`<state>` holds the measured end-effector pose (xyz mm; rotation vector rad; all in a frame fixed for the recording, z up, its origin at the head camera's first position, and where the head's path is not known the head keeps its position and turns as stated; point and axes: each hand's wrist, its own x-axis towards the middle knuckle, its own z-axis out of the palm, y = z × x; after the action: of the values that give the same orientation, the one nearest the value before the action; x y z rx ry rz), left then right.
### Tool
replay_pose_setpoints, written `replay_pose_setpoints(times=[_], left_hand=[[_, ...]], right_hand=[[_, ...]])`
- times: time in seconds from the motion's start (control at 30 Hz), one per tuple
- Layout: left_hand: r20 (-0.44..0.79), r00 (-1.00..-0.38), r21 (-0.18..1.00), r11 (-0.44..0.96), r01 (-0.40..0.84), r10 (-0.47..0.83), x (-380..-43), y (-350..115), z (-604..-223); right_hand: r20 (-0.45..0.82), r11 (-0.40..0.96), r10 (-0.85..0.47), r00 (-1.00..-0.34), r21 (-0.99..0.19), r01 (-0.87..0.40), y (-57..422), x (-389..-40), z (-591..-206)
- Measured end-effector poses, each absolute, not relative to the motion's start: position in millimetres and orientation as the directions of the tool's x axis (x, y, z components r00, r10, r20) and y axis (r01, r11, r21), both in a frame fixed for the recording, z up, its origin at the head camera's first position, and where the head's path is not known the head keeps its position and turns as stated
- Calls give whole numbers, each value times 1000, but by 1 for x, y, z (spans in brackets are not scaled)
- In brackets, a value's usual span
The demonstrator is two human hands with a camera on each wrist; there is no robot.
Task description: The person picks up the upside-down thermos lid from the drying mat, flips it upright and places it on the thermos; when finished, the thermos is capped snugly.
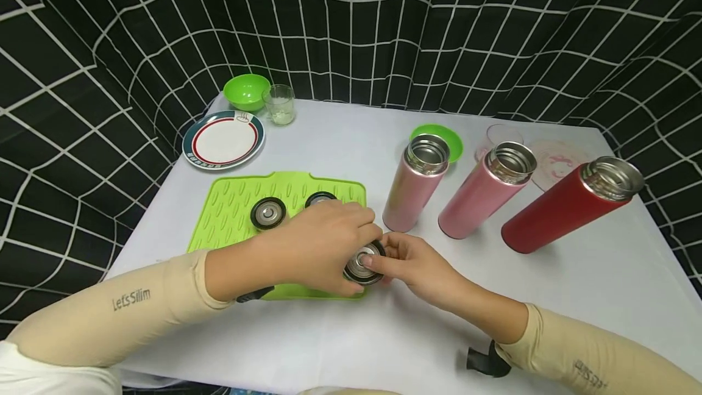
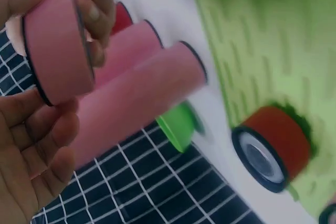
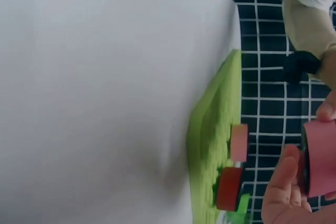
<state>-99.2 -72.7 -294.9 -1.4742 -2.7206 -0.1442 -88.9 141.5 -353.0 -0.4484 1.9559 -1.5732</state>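
Note:
A pink bottle lid (image 1: 360,266) is held between both hands over the right edge of the green mat (image 1: 230,200), its metal inner side facing up in the head view. My left hand (image 1: 312,242) reaches over it from the left and grips its rim, as the left wrist view shows. From the right, my right hand (image 1: 419,267) pinches it, the thumb on the inner face. Two more lids lie on the mat, inner side up: a pink lid (image 3: 239,142) and a red lid (image 2: 278,148), the latter partly behind my left hand in the head view.
Open-topped bottles stand right: two pink bottles (image 1: 415,185) and a red bottle (image 1: 565,209). Behind them are a green bowl (image 1: 452,142), a clear glass (image 1: 504,134) and a clear plate (image 1: 559,160). Back left hold a rimmed plate (image 1: 225,139), green bowl (image 1: 247,93) and glass (image 1: 281,107).

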Motion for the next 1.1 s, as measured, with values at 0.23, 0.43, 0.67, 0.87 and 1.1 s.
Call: replay_pose_setpoints(times=[0.23, 0.43, 0.67, 0.87, 1.1], left_hand=[[136, -579, 106, 570, 815, 804, -98, -63, -298], [98, -801, 547, 641, 539, 590, -91, -69, -305], [105, -816, 892, 308, 330, 568, -95, -64, -314], [230, -791, 849, 280, 448, 567, -106, -54, -313], [464, -767, 773, 220, 595, 444, -143, -43, -283]], right_hand=[[-200, 272, -500, -842, -960, 66, 150, -87, -347], [454, 288, -512, -730, -709, -643, 161, -87, -338], [839, 198, -536, -94, 17, -980, 161, -95, -327], [876, 231, -482, -25, 100, -968, 164, -102, -323], [867, 387, -160, -471, -384, -838, 160, -93, -331]])
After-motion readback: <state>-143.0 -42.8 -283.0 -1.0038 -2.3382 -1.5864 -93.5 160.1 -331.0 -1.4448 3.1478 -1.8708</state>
